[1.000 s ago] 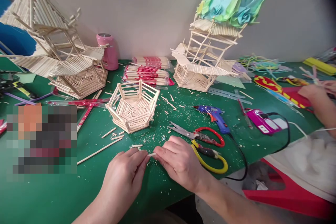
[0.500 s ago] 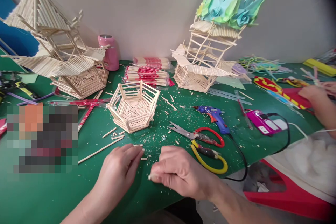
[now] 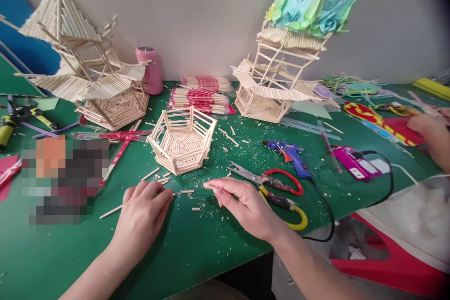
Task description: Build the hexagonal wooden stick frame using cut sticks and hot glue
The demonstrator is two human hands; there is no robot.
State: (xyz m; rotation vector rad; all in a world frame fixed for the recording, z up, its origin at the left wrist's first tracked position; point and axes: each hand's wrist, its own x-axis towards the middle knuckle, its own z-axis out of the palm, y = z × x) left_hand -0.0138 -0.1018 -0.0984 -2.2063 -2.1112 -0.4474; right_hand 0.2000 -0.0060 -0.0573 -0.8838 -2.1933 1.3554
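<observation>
My right hand (image 3: 242, 204) pinches a short piece of wooden stick (image 3: 210, 187) between thumb and fingers, one end poking out to the left. Curled close above the table, my left hand (image 3: 144, 208) has thumb and fingertips together; a tiny pale bit shows at their tips, too small to name. Short cut stick pieces (image 3: 187, 191) and crumbs lie between the hands. A longer stick (image 3: 110, 211) runs under the left hand. Just beyond stands an open basket-like frame (image 3: 183, 143) of wooden sticks. Scissors (image 3: 248, 173) with red and yellow handles lie open beside my right hand.
Stick pavilions stand at left (image 3: 112, 108) and right (image 3: 262, 103). Between them are packs of sticks (image 3: 200, 101) and a pink bottle (image 3: 153, 72). A blue glue gun (image 3: 290, 155) trails its cord over the table edge. At far right, another person's hand (image 3: 423, 124) works.
My hands have moved apart. The right hand has risen and turned, showing the stick piece in its pinch; the left has shifted left. The view has swung slightly left.
</observation>
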